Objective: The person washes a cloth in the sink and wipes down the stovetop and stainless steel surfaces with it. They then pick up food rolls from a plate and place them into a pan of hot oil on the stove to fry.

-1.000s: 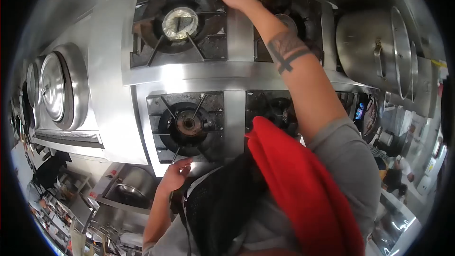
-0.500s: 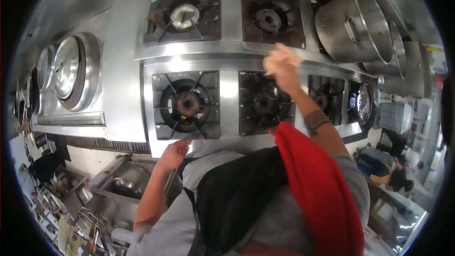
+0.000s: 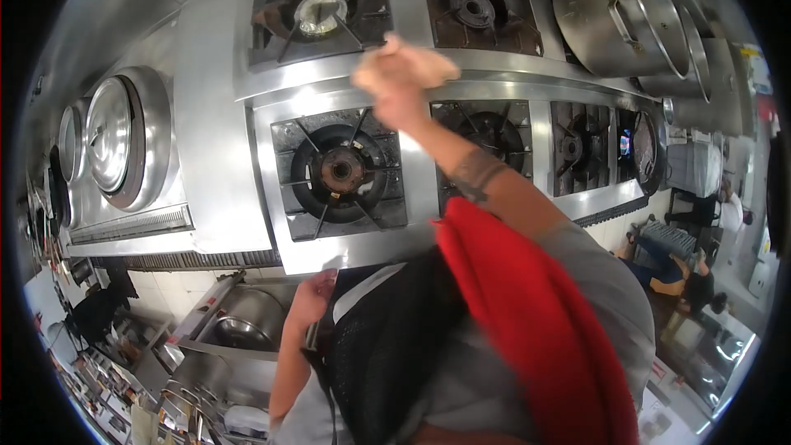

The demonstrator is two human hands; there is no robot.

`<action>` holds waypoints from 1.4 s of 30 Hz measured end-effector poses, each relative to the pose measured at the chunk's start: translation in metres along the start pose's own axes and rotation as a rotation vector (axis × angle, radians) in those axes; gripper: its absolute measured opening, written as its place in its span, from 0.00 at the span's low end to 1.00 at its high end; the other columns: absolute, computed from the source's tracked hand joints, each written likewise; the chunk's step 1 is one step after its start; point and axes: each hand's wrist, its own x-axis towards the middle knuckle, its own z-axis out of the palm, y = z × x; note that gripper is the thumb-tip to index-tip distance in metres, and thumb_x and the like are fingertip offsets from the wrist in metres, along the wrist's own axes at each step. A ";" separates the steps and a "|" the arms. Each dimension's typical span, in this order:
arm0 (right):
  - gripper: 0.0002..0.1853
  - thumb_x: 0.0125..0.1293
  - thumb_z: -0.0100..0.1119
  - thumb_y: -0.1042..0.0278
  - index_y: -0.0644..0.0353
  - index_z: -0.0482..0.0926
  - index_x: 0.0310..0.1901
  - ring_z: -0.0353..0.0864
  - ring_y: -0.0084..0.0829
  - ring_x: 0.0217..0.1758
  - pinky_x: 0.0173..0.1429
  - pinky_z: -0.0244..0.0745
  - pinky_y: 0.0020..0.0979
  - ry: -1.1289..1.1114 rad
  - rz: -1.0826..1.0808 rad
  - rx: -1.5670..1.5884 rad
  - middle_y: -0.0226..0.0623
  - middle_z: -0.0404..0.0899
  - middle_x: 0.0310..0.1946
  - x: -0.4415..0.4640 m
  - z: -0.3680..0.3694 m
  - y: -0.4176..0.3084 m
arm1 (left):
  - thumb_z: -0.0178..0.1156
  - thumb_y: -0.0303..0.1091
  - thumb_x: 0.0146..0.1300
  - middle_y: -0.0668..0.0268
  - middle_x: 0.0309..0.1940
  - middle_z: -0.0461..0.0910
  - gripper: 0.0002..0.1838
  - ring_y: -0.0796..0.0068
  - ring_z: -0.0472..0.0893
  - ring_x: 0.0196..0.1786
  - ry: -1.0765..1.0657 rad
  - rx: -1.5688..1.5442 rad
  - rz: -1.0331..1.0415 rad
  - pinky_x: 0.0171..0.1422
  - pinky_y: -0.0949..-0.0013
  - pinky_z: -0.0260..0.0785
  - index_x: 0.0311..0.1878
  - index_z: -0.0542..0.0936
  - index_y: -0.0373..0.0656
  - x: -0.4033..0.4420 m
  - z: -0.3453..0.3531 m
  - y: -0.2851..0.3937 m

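Note:
My right hand is closed on a pale beige cloth, blurred by motion. It is over the raised steel ledge between the front and back burners. Below it lies the front left burner, a round brass head inside a black ring and grate. Behind is the back left burner, with something shiny and pale over its middle. My left hand is low beside the stove's front edge, near my apron, its fingers curled with nothing visible in them.
Large steel pots stand at the back right. A round steel lid sits on the left counter. Lower left, a steel pot rests by a rack of utensils. A bent-over person is at far right. A red cloth hangs over my shoulder.
My right hand has swept left along the ledge with the cloth, from near the back right burner towards the back left one. My left hand has dropped slightly below the stove edge.

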 end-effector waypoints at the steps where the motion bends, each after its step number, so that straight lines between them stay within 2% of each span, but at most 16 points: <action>1: 0.25 0.57 0.60 0.76 0.62 0.77 0.59 0.75 0.52 0.65 0.69 0.71 0.49 -0.024 -0.107 -0.018 0.51 0.77 0.58 0.016 0.021 -0.039 | 0.57 0.30 0.75 0.60 0.46 0.87 0.16 0.75 0.83 0.47 0.033 -0.041 -0.035 0.55 0.71 0.75 0.61 0.81 0.37 -0.005 -0.003 -0.010; 6: 0.27 0.58 0.58 0.77 0.63 0.76 0.62 0.67 0.43 0.74 0.80 0.59 0.44 -0.155 -0.517 0.007 0.42 0.75 0.64 0.086 0.159 -0.138 | 0.57 0.28 0.75 0.60 0.51 0.86 0.16 0.74 0.84 0.53 0.200 -0.417 -0.107 0.59 0.71 0.74 0.62 0.80 0.33 -0.035 -0.002 -0.075; 10: 0.29 0.59 0.58 0.76 0.64 0.73 0.66 0.62 0.40 0.78 0.84 0.54 0.40 -0.517 -0.401 0.004 0.39 0.72 0.69 0.119 0.170 -0.169 | 0.56 0.27 0.74 0.59 0.50 0.87 0.16 0.74 0.84 0.53 0.241 -0.396 -0.151 0.60 0.70 0.74 0.61 0.80 0.32 -0.056 -0.007 -0.059; 16: 0.29 0.61 0.56 0.70 0.58 0.76 0.66 0.68 0.35 0.76 0.78 0.63 0.38 -0.147 -0.515 -0.196 0.36 0.71 0.71 0.062 0.042 -0.076 | 0.58 0.32 0.72 0.53 0.43 0.88 0.17 0.71 0.85 0.49 0.175 -0.113 -0.191 0.56 0.67 0.76 0.59 0.82 0.35 -0.033 -0.007 -0.045; 18: 0.29 0.58 0.57 0.67 0.52 0.79 0.65 0.72 0.34 0.72 0.76 0.66 0.37 -0.155 -0.534 -0.422 0.33 0.76 0.68 0.043 -0.038 -0.037 | 0.58 0.35 0.72 0.51 0.40 0.88 0.16 0.67 0.86 0.46 0.172 -0.006 -0.003 0.54 0.65 0.76 0.58 0.84 0.39 -0.014 -0.002 -0.044; 20: 0.30 0.59 0.58 0.68 0.51 0.77 0.67 0.73 0.35 0.71 0.76 0.66 0.40 -0.146 -0.313 -0.574 0.34 0.77 0.66 0.003 -0.083 0.040 | 0.57 0.38 0.72 0.51 0.42 0.87 0.17 0.63 0.87 0.46 0.141 0.100 0.018 0.54 0.65 0.76 0.58 0.85 0.44 0.000 -0.002 -0.025; 23: 0.27 0.64 0.52 0.79 0.61 0.75 0.66 0.74 0.41 0.70 0.74 0.67 0.39 0.000 0.010 -0.345 0.43 0.77 0.66 -0.044 -0.183 0.134 | 0.59 0.37 0.70 0.51 0.44 0.87 0.17 0.59 0.87 0.48 0.088 0.144 0.096 0.56 0.63 0.77 0.58 0.85 0.48 0.029 0.001 -0.011; 25: 0.21 0.67 0.51 0.77 0.63 0.77 0.62 0.84 0.42 0.56 0.65 0.76 0.35 0.138 0.112 -0.614 0.44 0.85 0.49 -0.067 -0.231 0.154 | 0.60 0.36 0.68 0.51 0.44 0.88 0.17 0.59 0.87 0.47 0.033 0.144 0.135 0.55 0.62 0.78 0.58 0.86 0.50 0.042 0.001 -0.001; 26: 0.22 0.68 0.51 0.75 0.61 0.76 0.63 0.81 0.43 0.60 0.66 0.75 0.39 0.105 0.439 -0.097 0.44 0.83 0.53 -0.063 -0.251 0.147 | 0.60 0.36 0.68 0.51 0.44 0.88 0.17 0.59 0.87 0.47 0.039 0.157 0.150 0.55 0.62 0.78 0.58 0.86 0.50 0.046 0.001 0.008; 28: 0.25 0.67 0.52 0.73 0.58 0.72 0.67 0.75 0.47 0.68 0.71 0.70 0.46 0.322 1.039 0.950 0.46 0.78 0.62 -0.056 -0.289 0.135 | 0.61 0.33 0.70 0.60 0.36 0.86 0.15 0.77 0.81 0.35 0.000 0.238 0.138 0.45 0.66 0.77 0.58 0.86 0.48 0.056 -0.001 0.026; 29: 0.25 0.67 0.52 0.73 0.58 0.72 0.67 0.75 0.47 0.68 0.71 0.70 0.46 0.339 1.036 0.955 0.46 0.78 0.62 -0.054 -0.298 0.128 | 0.61 0.33 0.70 0.60 0.36 0.86 0.15 0.77 0.81 0.35 -0.003 0.253 0.145 0.45 0.66 0.77 0.58 0.86 0.48 0.062 -0.003 0.030; 31: 0.26 0.71 0.53 0.64 0.60 0.70 0.70 0.75 0.44 0.69 0.72 0.71 0.47 0.465 0.662 1.647 0.44 0.77 0.64 -0.043 -0.310 0.110 | 0.62 0.35 0.70 0.58 0.38 0.88 0.15 0.73 0.85 0.40 0.008 0.282 0.238 0.49 0.66 0.77 0.58 0.86 0.49 0.082 -0.008 0.037; 34: 0.28 0.72 0.49 0.59 0.62 0.67 0.71 0.73 0.47 0.70 0.75 0.68 0.50 0.525 0.349 1.706 0.45 0.74 0.66 0.019 -0.334 0.101 | 0.62 0.37 0.70 0.54 0.43 0.88 0.14 0.65 0.88 0.48 -0.006 0.365 0.240 0.53 0.64 0.78 0.56 0.86 0.47 0.105 -0.029 0.069; 36: 0.26 0.75 0.47 0.60 0.61 0.67 0.71 0.72 0.46 0.72 0.76 0.67 0.51 0.502 0.154 1.682 0.45 0.73 0.68 0.084 -0.368 0.078 | 0.61 0.36 0.69 0.53 0.40 0.88 0.14 0.55 0.88 0.43 0.314 0.440 0.365 0.48 0.57 0.80 0.55 0.87 0.49 0.119 -0.055 0.096; 39: 0.28 0.79 0.46 0.53 0.60 0.66 0.73 0.70 0.42 0.73 0.78 0.64 0.47 0.623 0.082 1.380 0.42 0.71 0.70 0.196 -0.414 0.065 | 0.57 0.31 0.73 0.55 0.29 0.83 0.09 0.63 0.81 0.30 0.850 0.106 0.525 0.40 0.63 0.74 0.43 0.84 0.36 0.172 -0.125 0.136; 42: 0.34 0.81 0.40 0.41 0.60 0.63 0.75 0.70 0.38 0.72 0.77 0.63 0.41 0.427 0.140 1.025 0.41 0.71 0.69 0.318 -0.439 0.073 | 0.57 0.31 0.74 0.56 0.36 0.82 0.10 0.63 0.81 0.37 1.221 -0.001 0.614 0.46 0.63 0.74 0.46 0.82 0.33 0.234 -0.195 0.163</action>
